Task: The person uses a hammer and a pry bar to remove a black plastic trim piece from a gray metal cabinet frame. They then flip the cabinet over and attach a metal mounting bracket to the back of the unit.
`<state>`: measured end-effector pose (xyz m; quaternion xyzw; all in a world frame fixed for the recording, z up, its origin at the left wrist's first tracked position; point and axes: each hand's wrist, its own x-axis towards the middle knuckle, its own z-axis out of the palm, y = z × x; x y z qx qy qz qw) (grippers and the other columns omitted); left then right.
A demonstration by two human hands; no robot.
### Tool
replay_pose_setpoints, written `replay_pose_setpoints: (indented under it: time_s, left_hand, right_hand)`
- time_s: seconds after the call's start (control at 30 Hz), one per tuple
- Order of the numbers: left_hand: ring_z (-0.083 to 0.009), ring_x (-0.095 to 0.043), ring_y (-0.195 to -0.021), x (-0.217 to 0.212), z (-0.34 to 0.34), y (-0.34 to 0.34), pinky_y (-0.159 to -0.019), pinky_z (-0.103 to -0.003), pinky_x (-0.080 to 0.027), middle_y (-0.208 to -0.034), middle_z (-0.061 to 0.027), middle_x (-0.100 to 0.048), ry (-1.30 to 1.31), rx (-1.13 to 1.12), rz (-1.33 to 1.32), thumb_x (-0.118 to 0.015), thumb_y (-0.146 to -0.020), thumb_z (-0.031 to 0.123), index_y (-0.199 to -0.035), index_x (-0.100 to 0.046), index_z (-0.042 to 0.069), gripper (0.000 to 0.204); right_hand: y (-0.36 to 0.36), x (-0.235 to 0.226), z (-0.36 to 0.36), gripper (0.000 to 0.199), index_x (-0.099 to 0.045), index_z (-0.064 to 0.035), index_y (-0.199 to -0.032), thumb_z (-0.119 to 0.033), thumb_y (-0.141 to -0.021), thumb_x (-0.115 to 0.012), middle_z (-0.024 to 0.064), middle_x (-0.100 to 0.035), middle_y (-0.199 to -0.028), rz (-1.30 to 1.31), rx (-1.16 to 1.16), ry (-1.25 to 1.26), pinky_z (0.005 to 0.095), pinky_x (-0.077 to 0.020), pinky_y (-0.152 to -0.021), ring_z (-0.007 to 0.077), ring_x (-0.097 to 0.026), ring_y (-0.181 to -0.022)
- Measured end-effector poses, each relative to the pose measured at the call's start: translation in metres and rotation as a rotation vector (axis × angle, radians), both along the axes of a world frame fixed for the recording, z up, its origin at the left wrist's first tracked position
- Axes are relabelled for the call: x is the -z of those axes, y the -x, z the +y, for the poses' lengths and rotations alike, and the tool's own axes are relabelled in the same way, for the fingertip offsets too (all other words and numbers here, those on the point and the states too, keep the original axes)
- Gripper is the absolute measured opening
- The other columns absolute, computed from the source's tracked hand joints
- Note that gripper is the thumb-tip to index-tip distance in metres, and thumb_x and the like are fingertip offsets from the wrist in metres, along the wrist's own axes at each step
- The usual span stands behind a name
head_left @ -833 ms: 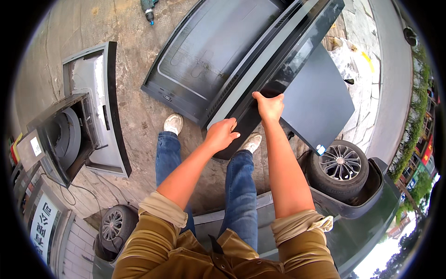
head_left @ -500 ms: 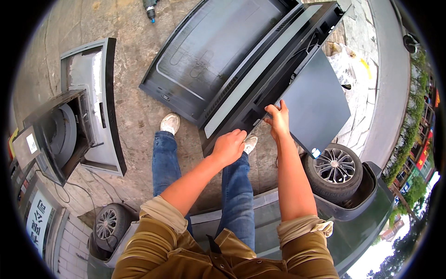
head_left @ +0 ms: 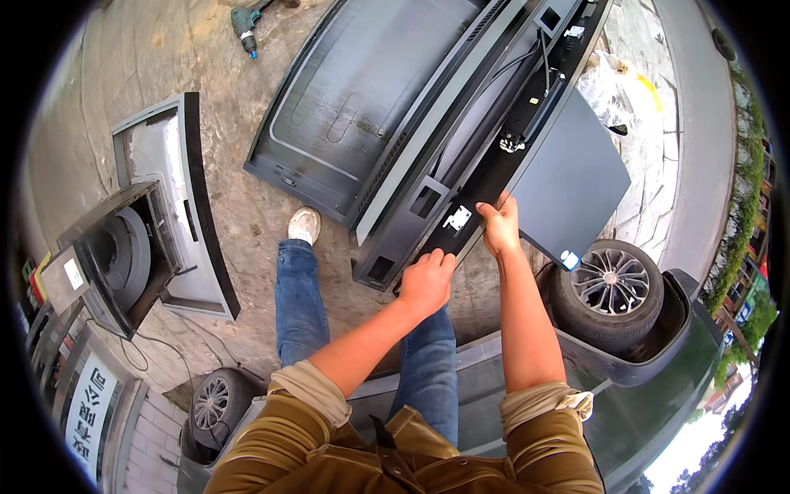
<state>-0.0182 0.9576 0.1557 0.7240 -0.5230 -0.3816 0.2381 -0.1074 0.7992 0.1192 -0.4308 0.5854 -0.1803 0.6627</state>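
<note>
A large dark-grey range hood (head_left: 341,115) lies on the pavement in front of me. Along its right side a long black front panel (head_left: 490,177) stands tilted away from the body, with wires and small metal fittings showing in the gap. My left hand (head_left: 426,286) is closed round the panel's near corner. My right hand (head_left: 500,225) grips the panel's outer edge further up, thumb on the inner face and fingers hidden behind it. Right of this edge is a flat grey sheet (head_left: 576,177) with a small sticker at its near corner.
A cordless drill (head_left: 245,31) lies at the top. Another dismantled appliance (head_left: 156,214) with a round fan housing stands at left. A clear plastic bag (head_left: 609,90) lies at right. Behind my legs is a dark green vehicle, its wheels (head_left: 611,281) on either side.
The black panel has swung outward to the right from the hood, widening the gap and baring wires and fittings. Both hands have moved with it, slightly down and to the right.
</note>
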Motion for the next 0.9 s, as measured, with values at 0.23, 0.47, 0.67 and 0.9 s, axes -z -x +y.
replay_pose_setpoints:
  time_s: [0.23,0.47,0.67,0.9]
  left_hand:
    - [-0.0261,-0.057,-0.073,0.013,0.011,0.034,-0.055,-0.036,-0.050,-0.079,-0.0084,-0.048,-0.025,0.095,-0.136,-0.065,-0.064,0.009,-0.076,-0.046,0.009,0.022]
    - [-0.0233,-0.054,-0.072,0.035,0.022,0.051,-0.055,-0.032,-0.050,-0.078,-0.0073,-0.045,0.014,0.209,-0.252,-0.069,-0.064,0.014,-0.076,-0.047,0.010,0.026]
    - [-0.0229,-0.056,-0.081,0.035,0.024,0.066,-0.060,-0.033,-0.051,-0.084,-0.0065,-0.047,-0.113,0.340,-0.214,-0.073,-0.069,0.022,-0.083,-0.053,0.010,0.028]
    - [-0.0239,-0.059,-0.090,0.005,0.007,0.038,-0.067,-0.034,-0.052,-0.094,-0.0059,-0.055,-0.104,0.397,-0.065,-0.068,-0.076,0.019,-0.097,-0.058,0.009,0.026]
  right_hand:
    - [0.043,0.024,0.022,0.032,-0.058,0.0019,-0.104,0.013,-0.075,-0.053,0.0059,-0.064,-0.098,-0.237,0.181,-0.107,0.0274,-0.0467,-0.084,0.0146,-0.061,-0.090]
    - [0.074,0.045,0.034,0.032,-0.058,0.0002,-0.105,0.015,-0.077,-0.055,0.0071,-0.065,-0.099,-0.389,0.314,-0.237,0.0287,-0.0493,-0.082,0.0159,-0.062,-0.090]
    - [0.091,0.054,0.034,0.026,-0.059,-0.0017,-0.103,0.011,-0.080,-0.058,0.0063,-0.065,-0.096,-0.323,0.395,-0.396,0.0280,-0.0528,-0.067,0.0154,-0.063,-0.082]
    - [0.107,0.076,0.042,0.025,-0.056,0.0046,-0.105,0.005,-0.080,-0.061,0.0084,-0.066,-0.093,-0.138,0.259,-0.410,0.0273,-0.0489,-0.074,0.0150,-0.062,-0.083]
